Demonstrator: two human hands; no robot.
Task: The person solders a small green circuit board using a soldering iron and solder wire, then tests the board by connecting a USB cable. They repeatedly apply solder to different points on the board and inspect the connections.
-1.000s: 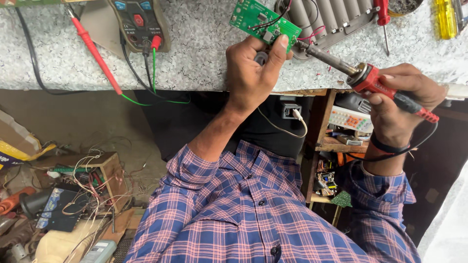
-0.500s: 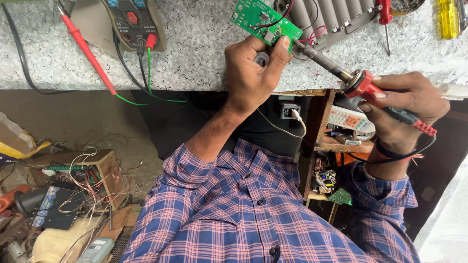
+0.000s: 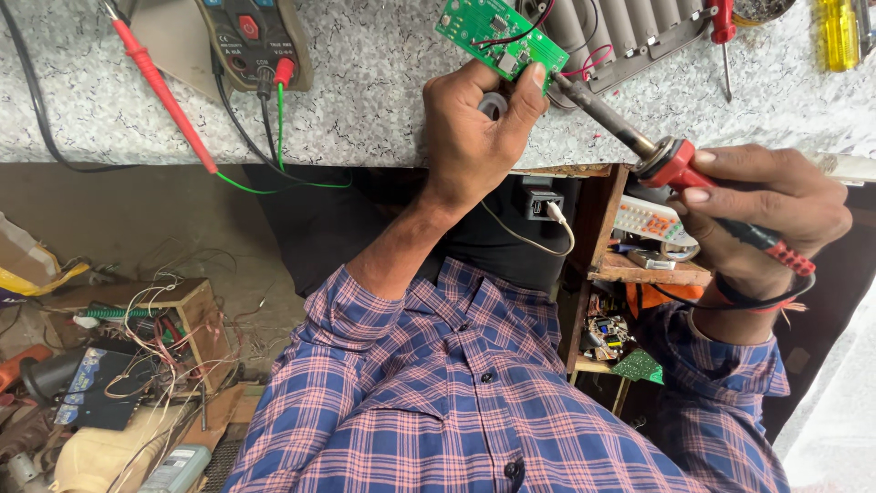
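Left hand [image 3: 474, 137] fingers pinch green board [image 3: 497, 36] — right hand [image 3: 766, 215] grips soldering iron [image 3: 639, 146]; multimeter [image 3: 255, 41] nearby.

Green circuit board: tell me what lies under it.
Under the green circuit board lies the speckled stone counter; the left hand grips its lower edge, and thumb and fingers cover that part. Red and black wires lie across its top. The board's underside is hidden.

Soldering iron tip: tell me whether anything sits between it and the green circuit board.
Nothing visible blocks it. The soldering iron, held in the right hand, has its tip at the edge of the green circuit board, which the left hand grips. A red wire loops just beside the tip.
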